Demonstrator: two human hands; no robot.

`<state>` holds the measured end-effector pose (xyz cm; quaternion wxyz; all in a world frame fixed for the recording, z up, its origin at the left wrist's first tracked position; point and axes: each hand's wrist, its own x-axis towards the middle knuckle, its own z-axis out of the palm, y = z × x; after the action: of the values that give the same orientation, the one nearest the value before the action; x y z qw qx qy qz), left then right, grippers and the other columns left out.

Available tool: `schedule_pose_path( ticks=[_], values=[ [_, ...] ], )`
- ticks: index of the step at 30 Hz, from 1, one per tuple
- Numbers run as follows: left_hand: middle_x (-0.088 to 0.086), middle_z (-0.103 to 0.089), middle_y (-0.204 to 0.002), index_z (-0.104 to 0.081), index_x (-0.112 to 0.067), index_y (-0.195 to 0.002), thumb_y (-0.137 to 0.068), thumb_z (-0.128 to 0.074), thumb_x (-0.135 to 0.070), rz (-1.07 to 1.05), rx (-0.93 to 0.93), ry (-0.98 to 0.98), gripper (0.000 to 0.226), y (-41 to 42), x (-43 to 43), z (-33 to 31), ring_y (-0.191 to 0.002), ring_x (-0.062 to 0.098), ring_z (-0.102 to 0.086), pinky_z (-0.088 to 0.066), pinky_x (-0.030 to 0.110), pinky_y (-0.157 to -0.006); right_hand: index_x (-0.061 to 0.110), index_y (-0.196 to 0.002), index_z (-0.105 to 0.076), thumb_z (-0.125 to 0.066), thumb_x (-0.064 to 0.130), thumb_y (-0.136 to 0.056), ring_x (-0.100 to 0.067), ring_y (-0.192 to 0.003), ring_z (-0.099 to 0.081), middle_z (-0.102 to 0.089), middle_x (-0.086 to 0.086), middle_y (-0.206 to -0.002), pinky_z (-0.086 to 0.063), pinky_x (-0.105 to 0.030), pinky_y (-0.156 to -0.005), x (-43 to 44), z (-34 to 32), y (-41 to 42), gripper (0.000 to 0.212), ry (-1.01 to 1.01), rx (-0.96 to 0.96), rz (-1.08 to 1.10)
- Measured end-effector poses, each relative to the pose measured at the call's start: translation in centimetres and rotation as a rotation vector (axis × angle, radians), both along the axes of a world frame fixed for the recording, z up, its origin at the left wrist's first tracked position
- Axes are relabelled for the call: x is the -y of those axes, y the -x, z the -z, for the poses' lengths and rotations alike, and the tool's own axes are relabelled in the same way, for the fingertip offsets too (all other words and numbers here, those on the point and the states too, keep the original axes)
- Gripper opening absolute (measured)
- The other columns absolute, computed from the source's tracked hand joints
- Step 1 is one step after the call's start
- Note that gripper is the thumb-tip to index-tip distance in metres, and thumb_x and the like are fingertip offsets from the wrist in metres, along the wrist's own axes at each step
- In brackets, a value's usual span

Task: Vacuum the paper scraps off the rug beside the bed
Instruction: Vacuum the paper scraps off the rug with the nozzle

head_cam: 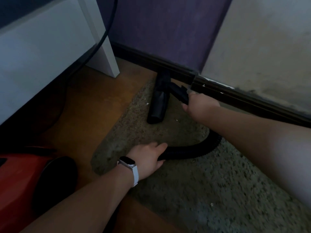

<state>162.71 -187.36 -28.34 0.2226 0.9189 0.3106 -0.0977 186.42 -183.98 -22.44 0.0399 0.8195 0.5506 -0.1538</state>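
Observation:
A shaggy grey-brown rug (193,187) covers the lower right of the floor. The black vacuum nozzle (159,101) lies across the rug's far edge near the baseboard. My right hand (200,105) grips the black wand end (179,93) joined to the nozzle. A black ribbed hose (193,148) curves over the rug, and my left hand (149,157), with a watch on its wrist, holds the hose near its lower end. Small white paper scraps (147,103) lie beside the nozzle, with another scrap (211,204) nearer me.
The red vacuum body (25,179) with a black wheel sits at the lower left on brown floor. A white bed frame leg (107,52) stands at the upper left with a black power cord (101,41) running down past it. A dark baseboard (235,91) lines the wall.

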Motion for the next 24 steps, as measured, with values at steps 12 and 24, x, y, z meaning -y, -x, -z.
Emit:
schedule_pose_path(
  ticks=[12, 24],
  values=[
    [-0.004, -0.056, -0.120, -0.035, -0.034, -0.144, -0.098, -0.050, -0.042, 0.049, 0.058, -0.055, 0.048, 0.5, 2.2, -1.3, -0.098, 0.019, -0.060, -0.054, 0.037, -0.080, 0.011, -0.120, -0.050, -0.048, 0.049, -0.099, -0.025, -0.076, -0.052, -0.048, -0.001, -0.082, -0.043, -0.031, -0.069, 4.8, 0.2, -2.3, 0.044, 0.125, -0.157, 0.083],
    [-0.004, -0.057, -0.119, -0.036, -0.033, -0.145, -0.099, -0.050, -0.041, 0.050, 0.084, -0.077, 0.049, 1.5, 2.9, -2.2, -0.097, 0.018, -0.060, -0.054, 0.037, -0.080, 0.018, -0.111, -0.048, -0.049, 0.049, -0.098, -0.025, -0.072, -0.057, -0.056, -0.002, -0.083, -0.042, -0.031, -0.068, 6.4, -1.2, -0.8, 0.033, -0.023, -0.191, 0.136]
  ],
)
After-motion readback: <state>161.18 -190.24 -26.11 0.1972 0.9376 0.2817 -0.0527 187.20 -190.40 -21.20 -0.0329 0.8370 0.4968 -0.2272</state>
